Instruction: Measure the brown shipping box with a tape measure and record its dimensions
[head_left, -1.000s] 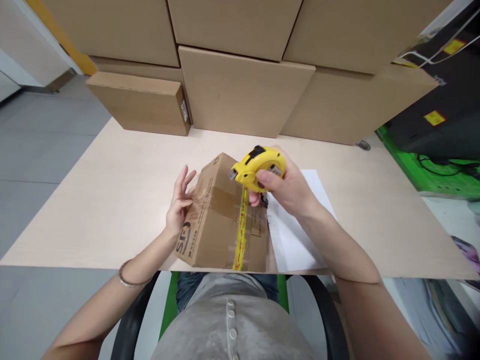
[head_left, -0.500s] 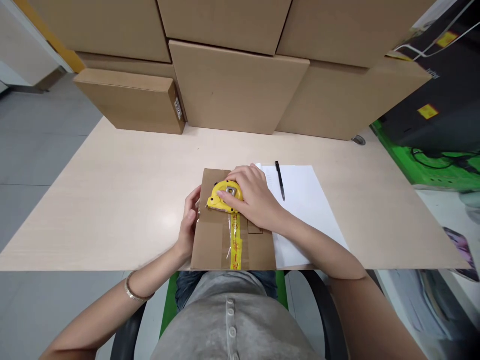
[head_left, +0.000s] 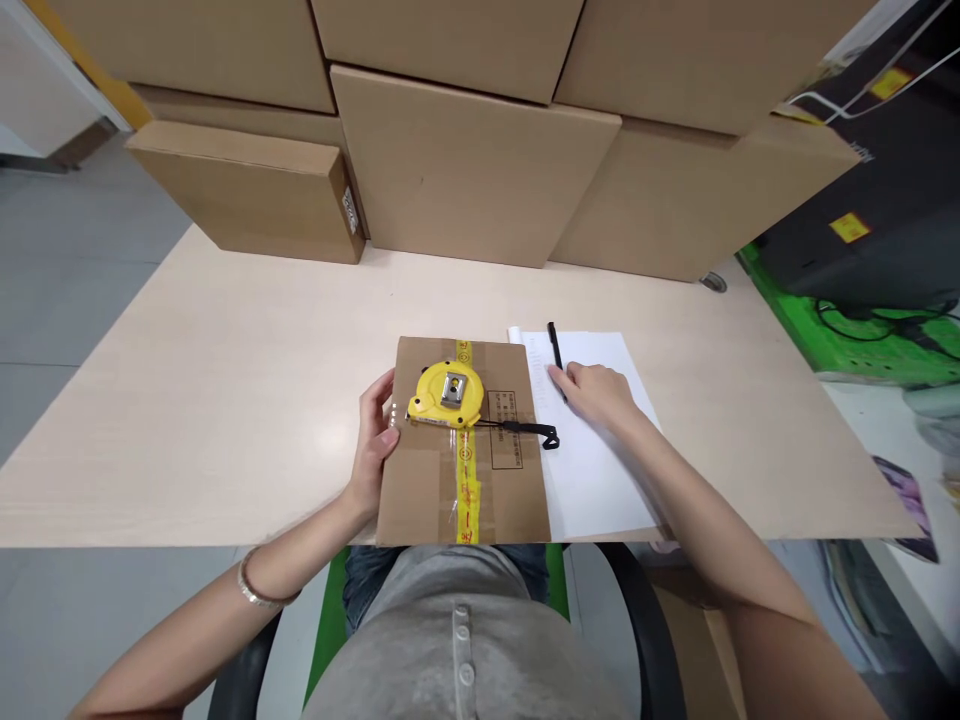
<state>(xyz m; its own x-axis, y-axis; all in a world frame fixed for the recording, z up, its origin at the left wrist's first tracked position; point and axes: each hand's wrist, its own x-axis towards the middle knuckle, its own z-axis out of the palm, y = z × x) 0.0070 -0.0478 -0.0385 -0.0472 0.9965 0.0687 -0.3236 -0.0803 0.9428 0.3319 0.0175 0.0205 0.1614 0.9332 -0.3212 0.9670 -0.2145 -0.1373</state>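
Note:
A small cardboard box (head_left: 424, 490) with yellow tape along its middle lies at the table's front edge. My left hand (head_left: 371, 440) steadies its left side, fingers curled along the edge and thumb near the top. A yellow tape measure (head_left: 431, 400) rests on top of the box, its black wrist strap (head_left: 529, 428) trailing right. To the right, a black pen (head_left: 553, 342) lies on white paper (head_left: 592, 490). My right hand (head_left: 596, 393) is over the paper with fingers curled and closed at the pen, covering its middle.
Large cardboard boxes (head_left: 472, 170) are stacked along the table's back. A flatter cardboard box (head_left: 255, 195) stands at the back left. On the right are a green crate (head_left: 847, 350) with black cables and a phone (head_left: 904, 500).
My right hand has let go of the tape measure and moved right to the pen. The tape measure stays on the box, its strap now showing. My left hand remains at the box's side.

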